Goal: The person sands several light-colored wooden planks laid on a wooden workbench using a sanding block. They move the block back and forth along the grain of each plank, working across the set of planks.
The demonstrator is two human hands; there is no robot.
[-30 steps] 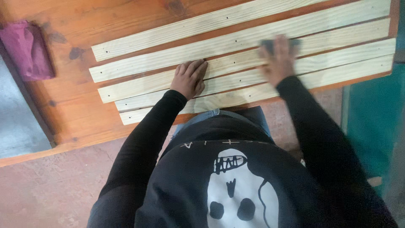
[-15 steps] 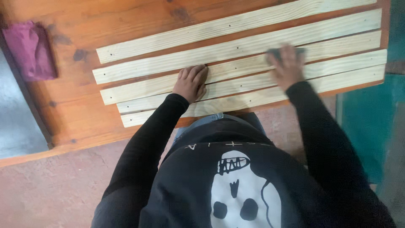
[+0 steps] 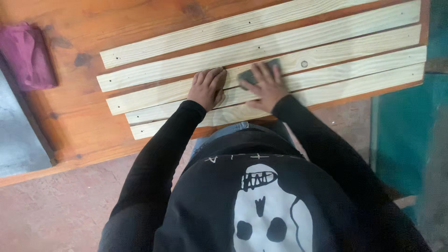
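Observation:
Several pale wooden slats [image 3: 326,53] lie side by side on a reddish-brown wooden table [image 3: 93,135]. My left hand [image 3: 206,87] rests flat on the middle slat, fingers together, pressing it down. Right beside it, my right hand [image 3: 264,86] presses a dark grey sanding block [image 3: 248,74] onto the same slat. The block shows only at its left and top edges under my fingers. Both my sleeves are black.
A crumpled magenta cloth [image 3: 28,56] lies at the table's left edge. A teal surface [image 3: 406,135] stands to the right of the table. Reddish floor [image 3: 60,210] lies below the table's front edge.
My right hand has slid the sanding block leftwards along the slat, from the right part of it to a spot next to my left hand. My left hand stays in place.

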